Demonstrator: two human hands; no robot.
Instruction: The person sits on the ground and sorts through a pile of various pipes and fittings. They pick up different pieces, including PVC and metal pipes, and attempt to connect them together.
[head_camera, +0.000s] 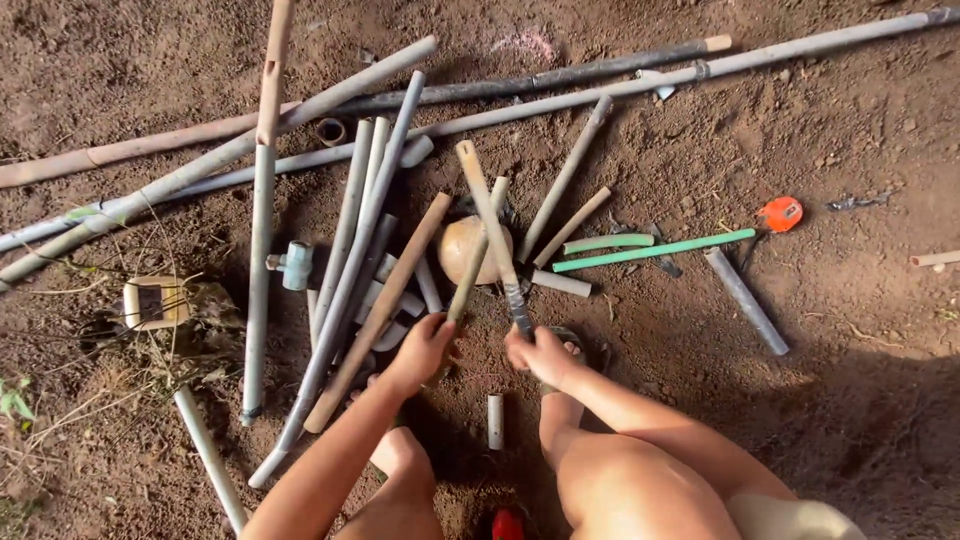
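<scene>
I squat over bare soil with many pipes and sticks spread before me. My left hand grips the near end of a thin bamboo-coloured stick that slants up to the right. My right hand is closed on the dark taped handle of a tan stick-like tool that slants up to the left. The two cross over a round tan stone lying on the ground. A short white pipe piece lies between my knees.
Long grey pipes fan out to the left, with a grey pipe tee fitting. A green pipe, a short grey pipe and an orange tape measure lie to the right. A square frame sits at left.
</scene>
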